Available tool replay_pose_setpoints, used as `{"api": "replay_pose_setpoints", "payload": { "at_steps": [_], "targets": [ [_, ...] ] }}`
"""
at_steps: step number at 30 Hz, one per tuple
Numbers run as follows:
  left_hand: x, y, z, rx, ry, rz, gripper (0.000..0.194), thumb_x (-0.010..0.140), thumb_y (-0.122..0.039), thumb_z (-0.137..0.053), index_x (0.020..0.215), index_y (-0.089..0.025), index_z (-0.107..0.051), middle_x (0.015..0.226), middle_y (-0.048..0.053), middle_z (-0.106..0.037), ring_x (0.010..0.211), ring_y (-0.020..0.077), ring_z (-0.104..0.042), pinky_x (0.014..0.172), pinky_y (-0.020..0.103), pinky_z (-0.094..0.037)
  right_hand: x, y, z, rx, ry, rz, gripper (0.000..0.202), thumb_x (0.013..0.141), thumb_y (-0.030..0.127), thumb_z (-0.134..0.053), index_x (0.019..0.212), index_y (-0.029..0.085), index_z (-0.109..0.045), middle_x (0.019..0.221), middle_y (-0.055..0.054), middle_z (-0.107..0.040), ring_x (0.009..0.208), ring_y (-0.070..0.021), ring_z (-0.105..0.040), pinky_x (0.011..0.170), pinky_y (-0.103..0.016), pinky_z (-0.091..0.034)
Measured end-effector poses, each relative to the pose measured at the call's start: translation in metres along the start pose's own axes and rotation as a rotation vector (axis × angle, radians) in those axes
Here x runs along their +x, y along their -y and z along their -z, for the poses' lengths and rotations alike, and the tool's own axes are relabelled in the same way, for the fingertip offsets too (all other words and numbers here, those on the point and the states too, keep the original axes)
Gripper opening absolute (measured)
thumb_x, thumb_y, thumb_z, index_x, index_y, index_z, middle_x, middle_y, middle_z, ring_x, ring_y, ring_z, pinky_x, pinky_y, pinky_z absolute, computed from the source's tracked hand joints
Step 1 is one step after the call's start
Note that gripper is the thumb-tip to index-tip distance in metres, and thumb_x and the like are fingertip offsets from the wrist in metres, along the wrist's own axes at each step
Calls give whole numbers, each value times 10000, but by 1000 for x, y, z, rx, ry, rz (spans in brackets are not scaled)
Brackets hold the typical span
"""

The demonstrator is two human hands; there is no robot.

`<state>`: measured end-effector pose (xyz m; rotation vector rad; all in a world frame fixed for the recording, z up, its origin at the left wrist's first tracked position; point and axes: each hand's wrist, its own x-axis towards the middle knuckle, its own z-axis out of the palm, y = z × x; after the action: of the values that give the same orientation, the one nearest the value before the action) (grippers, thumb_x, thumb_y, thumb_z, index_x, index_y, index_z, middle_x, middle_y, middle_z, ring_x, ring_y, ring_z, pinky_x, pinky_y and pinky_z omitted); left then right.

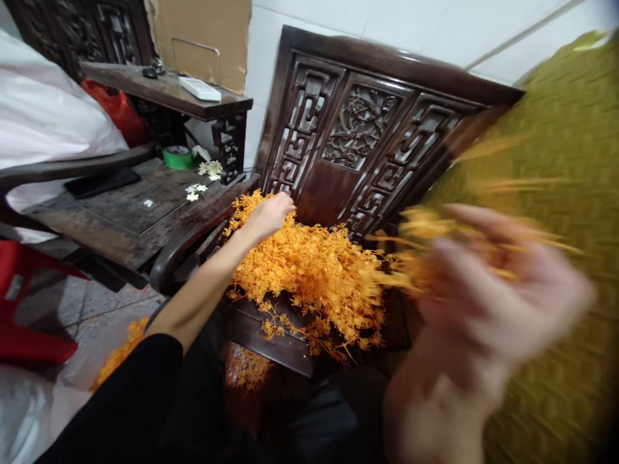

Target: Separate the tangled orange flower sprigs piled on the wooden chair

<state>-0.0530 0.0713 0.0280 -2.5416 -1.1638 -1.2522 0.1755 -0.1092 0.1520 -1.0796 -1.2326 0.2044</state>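
A large heap of orange, thin-branched plastic-looking sprigs point(314, 264) lies on the seat of a dark carved wooden chair point(333, 193). My left hand point(273, 212) is at the heap's back left part, its fingers curled together; what they hold, if anything, is hidden. My right hand point(503, 277), blurred by motion, is raised to the right of the heap with its fingers closed round a bunch of orange sprigs point(425, 225). Some strands of that bunch reach toward the heap.
A wooden side table point(130, 219) on the left bears green tape point(177, 157), pale flower pieces point(196, 191) and a dark flat object point(101, 183). A red stool point(29, 322) and a bag of orange pieces point(118, 348) are lower left. Yellow-green woven material point(556, 161) fills the right.
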Motion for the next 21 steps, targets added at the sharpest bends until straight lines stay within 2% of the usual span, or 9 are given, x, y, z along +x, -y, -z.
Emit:
{"api": "replay_pose_setpoints", "payload": {
  "at_steps": [1, 4, 8, 10, 12, 14, 17, 19, 21],
  "targets": [
    [-1, 3, 3, -5, -16, 40, 316, 1100, -309, -350, 985, -164, -606, 949, 104, -657, 863, 204, -626, 810, 350, -508, 3, 6, 6, 6, -121, 9, 269, 744, 160, -860, 962, 318, -869, 724, -19, -623, 548, -136, -428, 506, -318, -254],
    [4, -8, 14, -101, -27, 25, 312, 1112, -352, -346, 1049, -171, -592, 996, 95, -659, 906, 187, -626, 859, 343, -515, 10, 12, 14, 149, 9, -105, 225, 741, 191, -863, 923, 323, -854, 595, -1, -508, 449, -119, -320, 453, -327, -182],
    [14, -62, 29, -378, -56, -95, 274, 1115, -319, -369, 1170, -182, -600, 1085, 84, -675, 904, 146, -629, 894, 341, -532, 13, -4, 5, 359, 213, -163, 208, 771, 259, -833, 975, 279, -802, 531, 51, -463, 383, -74, -239, 401, -302, -153],
    [15, -86, 39, -549, -52, -54, 291, 1113, -314, -371, 1248, -188, -595, 1067, 77, -681, 828, 131, -617, 816, 330, -550, 14, -15, 3, 379, 262, -209, 222, 779, 316, -821, 991, 268, -780, 511, 71, -432, 378, -65, -211, 401, -293, -137],
    [13, -101, 51, -701, -9, 58, 329, 1112, -383, -383, 1259, -196, -610, 929, 52, -654, 727, 130, -579, 682, 309, -531, 15, -23, 5, 369, 322, -247, 267, 770, 383, -827, 1005, 272, -767, 513, 73, -429, 375, -61, -187, 397, -294, -116],
    [11, -108, 63, -792, 44, 170, 410, 1107, -485, -371, 1206, -196, -644, 772, 23, -572, 646, 130, -529, 580, 295, -474, 15, -27, 7, 347, 357, -249, 300, 767, 437, -834, 1016, 287, -762, 522, 67, -430, 375, -63, -178, 390, -300, -114],
    [7, -110, 73, -833, 78, 237, 671, 1095, -619, -157, 1191, -189, -662, 670, 4, -467, 548, 121, -445, 496, 294, -389, 12, -28, 6, 357, 366, -193, 287, 799, 470, -817, 1026, 305, -759, 506, 74, -372, 374, -72, -188, 393, -304, -170],
    [4, -114, 73, -814, 79, 215, 801, 1050, -696, -48, 1343, -201, -605, 694, 11, -485, 535, 119, -434, 482, 296, -376, 8, -28, 1, 377, 370, -172, 280, 816, 473, -806, 1031, 302, -756, 496, 80, -345, 373, -78, -216, 404, -304, -215],
    [1, -121, 70, -764, 111, 158, 812, 1010, -783, -161, 1545, -235, -429, 771, 25, -556, 577, 127, -492, 512, 298, -425, 5, -28, -4, 364, 390, -182, 309, 820, 500, -800, 1041, 288, -757, 491, 77, -355, 374, -87, -251, 408, -302, -233]
  ]
}}
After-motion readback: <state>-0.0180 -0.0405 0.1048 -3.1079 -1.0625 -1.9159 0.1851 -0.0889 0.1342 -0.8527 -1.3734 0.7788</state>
